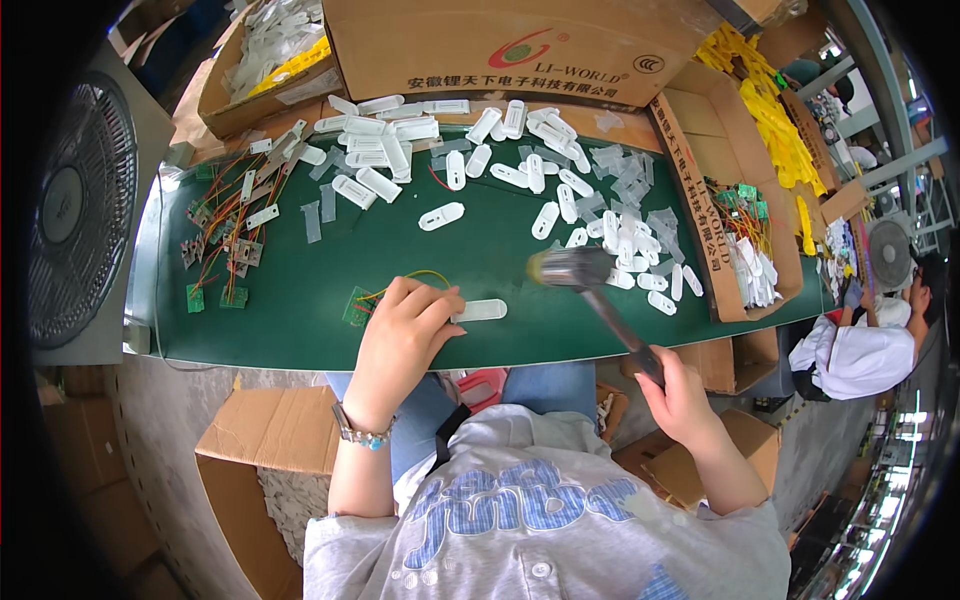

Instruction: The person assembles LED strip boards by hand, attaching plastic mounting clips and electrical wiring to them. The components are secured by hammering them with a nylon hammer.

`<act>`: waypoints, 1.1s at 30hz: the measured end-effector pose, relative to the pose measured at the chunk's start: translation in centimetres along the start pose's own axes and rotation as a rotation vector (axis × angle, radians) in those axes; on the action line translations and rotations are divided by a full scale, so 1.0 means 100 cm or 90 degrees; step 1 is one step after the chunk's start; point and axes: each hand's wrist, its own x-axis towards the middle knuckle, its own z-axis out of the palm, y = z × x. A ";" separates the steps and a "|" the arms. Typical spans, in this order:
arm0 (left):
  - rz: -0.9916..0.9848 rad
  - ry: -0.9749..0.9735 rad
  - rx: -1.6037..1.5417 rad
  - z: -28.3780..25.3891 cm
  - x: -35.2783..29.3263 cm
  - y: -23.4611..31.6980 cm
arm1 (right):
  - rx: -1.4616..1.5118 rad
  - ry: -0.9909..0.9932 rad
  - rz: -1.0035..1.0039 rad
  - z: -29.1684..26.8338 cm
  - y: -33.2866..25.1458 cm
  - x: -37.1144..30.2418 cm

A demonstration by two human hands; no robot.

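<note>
My right hand [680, 395] is closed round the dark handle of a hammer [612, 318], whose head is blurred and raised above the table, pointing left. My left hand [408, 325] presses its fingertips on one end of a long white plastic casing [483, 310] with a rounded end, lying near the table's front edge. Beside the left hand lies a small green circuit board [357, 306], with yellow and red wires running behind the fingers. What lies under those fingers is hidden. A single white oval cover [441, 216] sits farther back on the green mat.
Piles of white casings [385, 145] and covers [630, 240] lie at the back and right. Wired circuit boards [243, 255] lie at the left, beside a large fan [85, 205]. An open carton [715, 260] stands at the right edge, and a big carton [430, 50] behind.
</note>
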 end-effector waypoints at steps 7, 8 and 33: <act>0.002 -0.009 -0.029 0.003 -0.001 -0.001 | -0.112 -0.042 -0.089 0.006 -0.001 0.006; 0.003 -0.004 -0.027 0.003 0.000 0.000 | -0.081 -0.003 -0.082 0.004 -0.001 0.005; 0.013 0.047 0.050 0.005 -0.006 -0.001 | 0.124 -0.051 0.029 0.013 -0.001 0.064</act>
